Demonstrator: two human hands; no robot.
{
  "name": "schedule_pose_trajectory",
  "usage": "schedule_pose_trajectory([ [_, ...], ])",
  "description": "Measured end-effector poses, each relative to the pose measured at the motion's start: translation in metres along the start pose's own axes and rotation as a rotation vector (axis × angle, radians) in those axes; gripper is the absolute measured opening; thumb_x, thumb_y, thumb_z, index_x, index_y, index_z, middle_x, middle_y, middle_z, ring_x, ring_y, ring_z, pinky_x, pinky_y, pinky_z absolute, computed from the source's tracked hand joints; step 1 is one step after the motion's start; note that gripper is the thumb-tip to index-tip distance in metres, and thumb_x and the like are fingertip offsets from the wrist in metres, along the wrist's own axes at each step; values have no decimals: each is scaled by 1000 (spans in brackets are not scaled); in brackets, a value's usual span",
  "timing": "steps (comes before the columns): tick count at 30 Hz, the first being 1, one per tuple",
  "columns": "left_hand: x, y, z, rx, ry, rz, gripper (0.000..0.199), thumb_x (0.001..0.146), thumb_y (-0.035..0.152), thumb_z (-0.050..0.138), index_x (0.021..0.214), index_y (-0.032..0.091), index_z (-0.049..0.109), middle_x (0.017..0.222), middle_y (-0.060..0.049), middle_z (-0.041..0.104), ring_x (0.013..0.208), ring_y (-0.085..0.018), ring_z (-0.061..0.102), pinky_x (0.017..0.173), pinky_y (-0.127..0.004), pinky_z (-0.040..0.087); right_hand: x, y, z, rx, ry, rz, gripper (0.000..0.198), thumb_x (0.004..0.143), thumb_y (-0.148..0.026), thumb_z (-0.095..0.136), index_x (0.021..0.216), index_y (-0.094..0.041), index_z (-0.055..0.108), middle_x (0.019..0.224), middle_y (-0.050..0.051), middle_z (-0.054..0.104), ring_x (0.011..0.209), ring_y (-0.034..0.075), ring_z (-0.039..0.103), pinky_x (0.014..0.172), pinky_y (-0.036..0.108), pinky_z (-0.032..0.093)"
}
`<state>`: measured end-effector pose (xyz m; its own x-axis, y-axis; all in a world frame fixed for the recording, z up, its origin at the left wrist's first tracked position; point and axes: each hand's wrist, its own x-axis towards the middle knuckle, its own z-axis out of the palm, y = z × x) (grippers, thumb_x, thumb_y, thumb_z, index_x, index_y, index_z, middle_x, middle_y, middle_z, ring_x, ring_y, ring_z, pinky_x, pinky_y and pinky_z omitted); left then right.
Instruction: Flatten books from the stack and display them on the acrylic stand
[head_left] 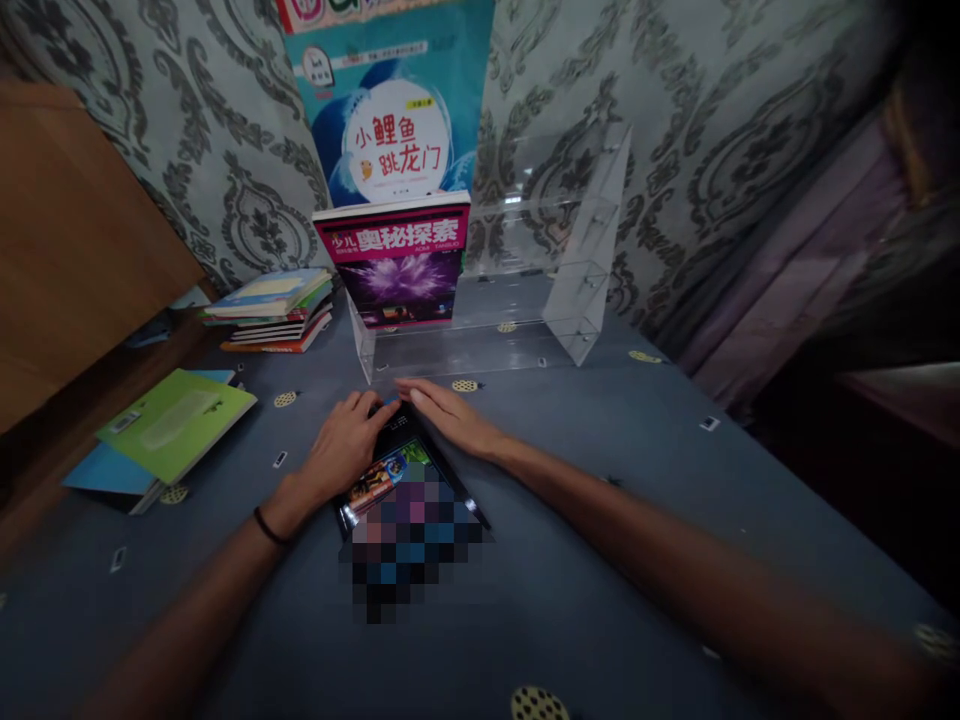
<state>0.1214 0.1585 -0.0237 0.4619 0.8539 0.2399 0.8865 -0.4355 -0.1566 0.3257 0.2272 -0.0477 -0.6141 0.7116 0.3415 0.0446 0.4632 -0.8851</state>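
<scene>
A dark-covered book point(391, 432) with colourful pictures lies on the table before me, its near part covered by a pixelated patch. My left hand point(346, 440), with a dark band at the wrist, is closed at the book's far left corner, its thumb over the cover and its fingers bent by the edge. My right hand point(454, 418) rests at the far right corner, its fingers stretched out together along the far edge. Beyond the hands stands a clear display rack point(589, 250). It holds a magenta-and-purple book point(401, 265) in front and a taller teal book point(401, 130) behind.
On the left, a green book point(176, 425) lies over a blue book point(112, 472). A stack of books point(274, 310) sits farther back, beside the rack. A wooden panel point(82, 230) borders the left side. Patterned wallpaper point(240, 190) covers the wall; a curtain point(787, 250) hangs at right.
</scene>
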Motion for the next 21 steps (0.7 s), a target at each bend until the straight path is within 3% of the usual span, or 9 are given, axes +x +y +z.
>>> schedule_pose_trajectory([
  [11, 1, 5, -4, -75, -16, 11, 47, 97, 8, 38, 139, 19, 57, 123, -13, 62, 108, -28, 54, 87, -44, 49, 0, -7, -1, -71, -11, -17, 52, 105, -57, 36, 137, -24, 61, 137, 9, 65, 128, 24, 59, 114, 48, 42],
  [15, -4, 14, -5, -227, 14, 108, 36, 105, 24, 40, 135, 20, 59, 130, -11, 63, 116, -26, 57, 95, -45, 49, 0, -6, -1, -66, -9, 4, 51, 105, -56, 37, 135, -23, 62, 136, 8, 66, 127, 24, 59, 114, 47, 42],
  [21, -6, 24, -7, -297, -10, 155, 39, 107, 36, 37, 138, 20, 57, 138, -9, 61, 126, -25, 56, 110, -47, 44, -1, -5, -1, -63, -22, 9, 59, 104, -62, 35, 132, -20, 65, 133, 11, 68, 125, 25, 62, 112, 46, 44],
])
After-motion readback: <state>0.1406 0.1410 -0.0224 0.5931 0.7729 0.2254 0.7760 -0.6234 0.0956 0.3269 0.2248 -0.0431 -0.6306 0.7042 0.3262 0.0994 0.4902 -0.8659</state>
